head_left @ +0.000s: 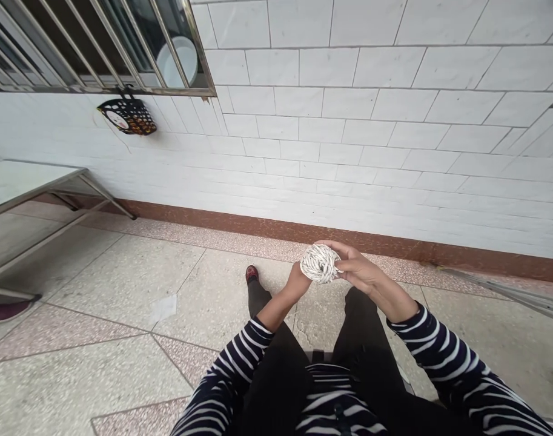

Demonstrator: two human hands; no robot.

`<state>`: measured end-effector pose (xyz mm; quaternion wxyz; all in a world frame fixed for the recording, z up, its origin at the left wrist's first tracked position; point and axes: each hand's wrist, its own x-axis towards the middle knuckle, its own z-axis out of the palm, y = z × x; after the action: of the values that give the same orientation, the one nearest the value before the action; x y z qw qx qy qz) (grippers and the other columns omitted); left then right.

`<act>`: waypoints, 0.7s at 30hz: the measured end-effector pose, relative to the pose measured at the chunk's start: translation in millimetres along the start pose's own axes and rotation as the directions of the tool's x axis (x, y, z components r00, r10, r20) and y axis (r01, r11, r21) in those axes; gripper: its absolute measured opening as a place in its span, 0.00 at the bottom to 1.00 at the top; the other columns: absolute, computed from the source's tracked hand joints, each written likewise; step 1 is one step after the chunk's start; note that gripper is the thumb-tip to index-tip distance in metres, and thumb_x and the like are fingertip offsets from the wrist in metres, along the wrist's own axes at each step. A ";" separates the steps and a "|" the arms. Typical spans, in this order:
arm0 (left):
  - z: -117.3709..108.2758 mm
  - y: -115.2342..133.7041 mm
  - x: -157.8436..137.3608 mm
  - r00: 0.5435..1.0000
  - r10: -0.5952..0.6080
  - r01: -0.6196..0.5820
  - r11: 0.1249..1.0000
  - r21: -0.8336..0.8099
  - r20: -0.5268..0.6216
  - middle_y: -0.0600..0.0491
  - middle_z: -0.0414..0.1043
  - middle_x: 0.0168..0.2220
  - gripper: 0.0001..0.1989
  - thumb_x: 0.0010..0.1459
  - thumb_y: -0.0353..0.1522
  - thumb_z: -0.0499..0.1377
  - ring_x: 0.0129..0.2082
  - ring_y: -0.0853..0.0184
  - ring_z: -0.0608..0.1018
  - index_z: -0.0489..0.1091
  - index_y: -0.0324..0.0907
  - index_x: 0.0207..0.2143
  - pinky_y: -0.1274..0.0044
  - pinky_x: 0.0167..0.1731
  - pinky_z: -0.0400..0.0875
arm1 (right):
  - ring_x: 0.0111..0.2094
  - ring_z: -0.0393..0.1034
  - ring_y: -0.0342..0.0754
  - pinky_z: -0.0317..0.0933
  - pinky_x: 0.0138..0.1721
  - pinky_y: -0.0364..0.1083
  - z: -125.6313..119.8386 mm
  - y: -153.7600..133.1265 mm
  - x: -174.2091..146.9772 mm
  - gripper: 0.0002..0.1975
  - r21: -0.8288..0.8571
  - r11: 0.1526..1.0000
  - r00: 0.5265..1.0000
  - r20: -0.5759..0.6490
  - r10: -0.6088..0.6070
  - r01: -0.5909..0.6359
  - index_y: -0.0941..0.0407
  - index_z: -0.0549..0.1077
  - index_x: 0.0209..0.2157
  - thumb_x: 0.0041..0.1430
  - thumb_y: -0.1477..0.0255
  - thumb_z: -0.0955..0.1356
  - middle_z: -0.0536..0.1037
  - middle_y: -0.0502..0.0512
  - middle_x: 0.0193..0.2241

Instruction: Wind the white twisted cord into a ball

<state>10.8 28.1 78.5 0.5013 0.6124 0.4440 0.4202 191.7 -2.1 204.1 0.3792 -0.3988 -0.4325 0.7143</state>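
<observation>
Between my two hands, above the floor and in front of my knees, is a round coil of white rope point(320, 264) with a small dark hole at its middle. My left hand point(298, 280) grips its left side from below; the coil hides most of those fingers. From the right, my right hand point(355, 266) closes on the coil, with the thumb on its face near the right edge and the other fingers curving behind the top.
A white-topped metal table point(35, 178) stands at left, a shoe point(8, 312) beneath it. A black basket point(128, 115) hangs under the barred window point(99, 42). Metal poles point(507, 293) lie along the tiled wall point(349, 139) at right. A pale sheet point(164, 307) is on the floor.
</observation>
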 end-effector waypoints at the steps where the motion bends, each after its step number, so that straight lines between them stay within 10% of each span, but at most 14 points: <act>1: -1.5 4.4 -0.5 1.000 0.011 -0.011 1.000 0.016 -0.011 0.45 0.86 0.47 0.18 0.62 0.45 0.67 0.54 0.52 0.82 0.83 0.39 0.42 0.64 0.61 0.76 | 0.42 0.78 0.49 0.75 0.34 0.43 -0.2 0.0 -0.8 0.38 0.009 1.000 1.000 0.004 -0.017 0.017 0.48 0.83 0.58 0.41 0.78 0.78 0.80 0.58 0.60; 12: -11.7 -50.2 -15.5 0.969 -0.124 0.066 0.963 0.263 0.211 0.51 0.84 0.38 0.13 0.67 0.33 0.55 0.42 0.62 0.83 0.78 0.41 0.35 0.74 0.49 0.73 | 0.46 0.82 0.59 0.79 0.48 0.59 -43.4 -12.5 -11.1 0.26 0.135 0.956 0.957 -0.168 -0.236 0.260 0.53 0.86 0.44 0.38 0.69 0.84 0.86 0.60 0.50; 21: -89.6 54.3 88.0 0.989 0.133 -0.085 0.869 0.487 -0.065 0.50 0.85 0.38 0.14 0.70 0.36 0.60 0.37 0.63 0.81 0.83 0.39 0.40 0.75 0.42 0.72 | 0.69 0.70 0.67 0.72 0.65 0.65 -6.3 -47.7 -59.0 0.35 0.148 0.851 0.859 -0.196 -0.474 0.503 0.47 0.83 0.55 0.43 0.56 0.81 0.82 0.59 0.60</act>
<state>-46.4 129.1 151.1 0.2862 0.7211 0.5230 0.3530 230.0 -36.3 260.3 0.6175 -0.2900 -0.4177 0.6001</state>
